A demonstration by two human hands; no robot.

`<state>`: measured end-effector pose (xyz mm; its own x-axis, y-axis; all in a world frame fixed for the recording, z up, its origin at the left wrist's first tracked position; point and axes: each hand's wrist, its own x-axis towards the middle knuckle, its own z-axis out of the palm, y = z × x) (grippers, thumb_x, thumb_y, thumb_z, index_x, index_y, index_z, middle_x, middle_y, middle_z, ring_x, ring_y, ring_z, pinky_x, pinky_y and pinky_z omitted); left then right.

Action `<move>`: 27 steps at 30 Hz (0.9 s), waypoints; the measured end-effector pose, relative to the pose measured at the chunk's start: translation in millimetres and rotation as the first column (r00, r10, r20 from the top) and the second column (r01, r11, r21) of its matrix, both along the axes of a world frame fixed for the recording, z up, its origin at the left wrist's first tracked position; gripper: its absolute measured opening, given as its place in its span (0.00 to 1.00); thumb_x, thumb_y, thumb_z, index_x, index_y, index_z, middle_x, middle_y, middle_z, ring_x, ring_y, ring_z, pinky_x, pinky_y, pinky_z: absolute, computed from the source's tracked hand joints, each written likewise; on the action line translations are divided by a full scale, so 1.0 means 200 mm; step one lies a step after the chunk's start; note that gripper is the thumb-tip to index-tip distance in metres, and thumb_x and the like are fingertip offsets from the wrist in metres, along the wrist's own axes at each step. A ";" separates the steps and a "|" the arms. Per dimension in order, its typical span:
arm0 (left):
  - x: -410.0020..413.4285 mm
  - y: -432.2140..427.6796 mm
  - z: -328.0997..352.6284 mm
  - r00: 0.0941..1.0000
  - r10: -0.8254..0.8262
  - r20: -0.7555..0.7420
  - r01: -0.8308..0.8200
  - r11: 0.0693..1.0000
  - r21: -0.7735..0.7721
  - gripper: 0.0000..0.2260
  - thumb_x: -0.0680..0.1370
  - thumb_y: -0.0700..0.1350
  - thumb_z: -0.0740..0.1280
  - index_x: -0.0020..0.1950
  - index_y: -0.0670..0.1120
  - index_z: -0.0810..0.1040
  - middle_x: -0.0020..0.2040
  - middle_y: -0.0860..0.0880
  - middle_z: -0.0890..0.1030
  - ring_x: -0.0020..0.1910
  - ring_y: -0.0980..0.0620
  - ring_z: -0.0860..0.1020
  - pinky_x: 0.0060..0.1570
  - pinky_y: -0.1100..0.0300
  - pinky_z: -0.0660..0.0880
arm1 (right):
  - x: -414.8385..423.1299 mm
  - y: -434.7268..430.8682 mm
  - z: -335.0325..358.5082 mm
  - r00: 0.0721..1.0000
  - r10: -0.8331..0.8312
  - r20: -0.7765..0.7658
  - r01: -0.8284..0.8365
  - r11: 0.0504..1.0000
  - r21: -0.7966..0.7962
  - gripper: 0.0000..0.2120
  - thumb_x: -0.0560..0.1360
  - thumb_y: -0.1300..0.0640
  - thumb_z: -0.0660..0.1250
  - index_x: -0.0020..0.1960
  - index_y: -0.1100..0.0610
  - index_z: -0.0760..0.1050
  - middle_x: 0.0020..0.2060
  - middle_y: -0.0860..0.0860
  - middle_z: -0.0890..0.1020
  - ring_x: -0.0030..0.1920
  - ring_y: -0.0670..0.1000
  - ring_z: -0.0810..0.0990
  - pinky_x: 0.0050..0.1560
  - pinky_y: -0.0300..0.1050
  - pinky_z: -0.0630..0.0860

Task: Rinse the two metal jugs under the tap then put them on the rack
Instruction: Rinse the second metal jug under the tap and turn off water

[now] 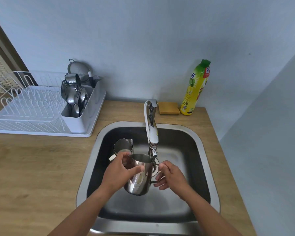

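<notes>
I hold a shiny metal jug (140,178) upright over the steel sink (201,145), its mouth just under the tap's spout (152,138). My left hand (119,171) grips the jug's body from the left. My right hand (170,176) holds its handle on the right. A second metal jug (123,145) stands in the sink behind my left hand, partly hidden by it. I cannot tell whether water is running. The white dish rack (32,109) sits on the counter at the left.
A cutlery holder (78,106) full of spoons and forks, with a metal cup and strainer behind, stands at the rack's right end. A yellow sponge (169,108) and a yellow-green soap bottle (196,89) stand behind the sink. A wall closes the right side.
</notes>
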<state>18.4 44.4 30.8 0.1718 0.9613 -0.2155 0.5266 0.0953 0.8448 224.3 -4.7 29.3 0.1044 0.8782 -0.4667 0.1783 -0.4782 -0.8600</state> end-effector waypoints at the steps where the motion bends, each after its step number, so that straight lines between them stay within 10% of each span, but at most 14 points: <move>1: 0.01 -0.01 -0.01 1.000 0.003 -0.015 -0.004 1.000 -0.026 0.36 0.58 0.70 0.75 0.61 0.56 0.72 0.52 0.58 0.82 0.54 0.60 0.80 0.59 0.55 0.77 | 0.02 0.00 0.01 1.000 0.009 0.024 -0.009 1.000 -0.007 0.11 0.83 0.55 0.55 0.45 0.55 0.72 0.34 0.57 0.81 0.37 0.62 0.85 0.32 0.45 0.77; 12: 0.16 -0.06 -0.08 0.996 -0.031 0.084 0.050 0.970 -0.236 0.32 0.54 0.64 0.79 0.53 0.53 0.76 0.47 0.55 0.86 0.49 0.60 0.83 0.58 0.52 0.78 | 0.24 -0.03 0.14 0.853 0.131 0.505 -0.180 0.982 0.051 0.12 0.81 0.43 0.56 0.47 0.48 0.73 0.34 0.48 0.80 0.33 0.49 0.83 0.34 0.43 0.78; 27: 0.20 0.07 -0.01 0.996 -0.031 -0.088 0.035 0.998 0.042 0.35 0.59 0.50 0.83 0.60 0.58 0.69 0.61 0.58 0.80 0.63 0.57 0.76 0.62 0.53 0.75 | 0.19 0.05 0.08 0.945 -0.058 0.321 -0.025 0.968 0.248 0.10 0.80 0.57 0.64 0.40 0.48 0.74 0.46 0.47 0.75 0.46 0.49 0.78 0.51 0.50 0.82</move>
<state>58.1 57.7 28.1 0.1863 0.9642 -0.1889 0.6003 0.0405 0.7987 261.9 4.6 44.9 0.2287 0.9576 -0.1754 0.4598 -0.2650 -0.8476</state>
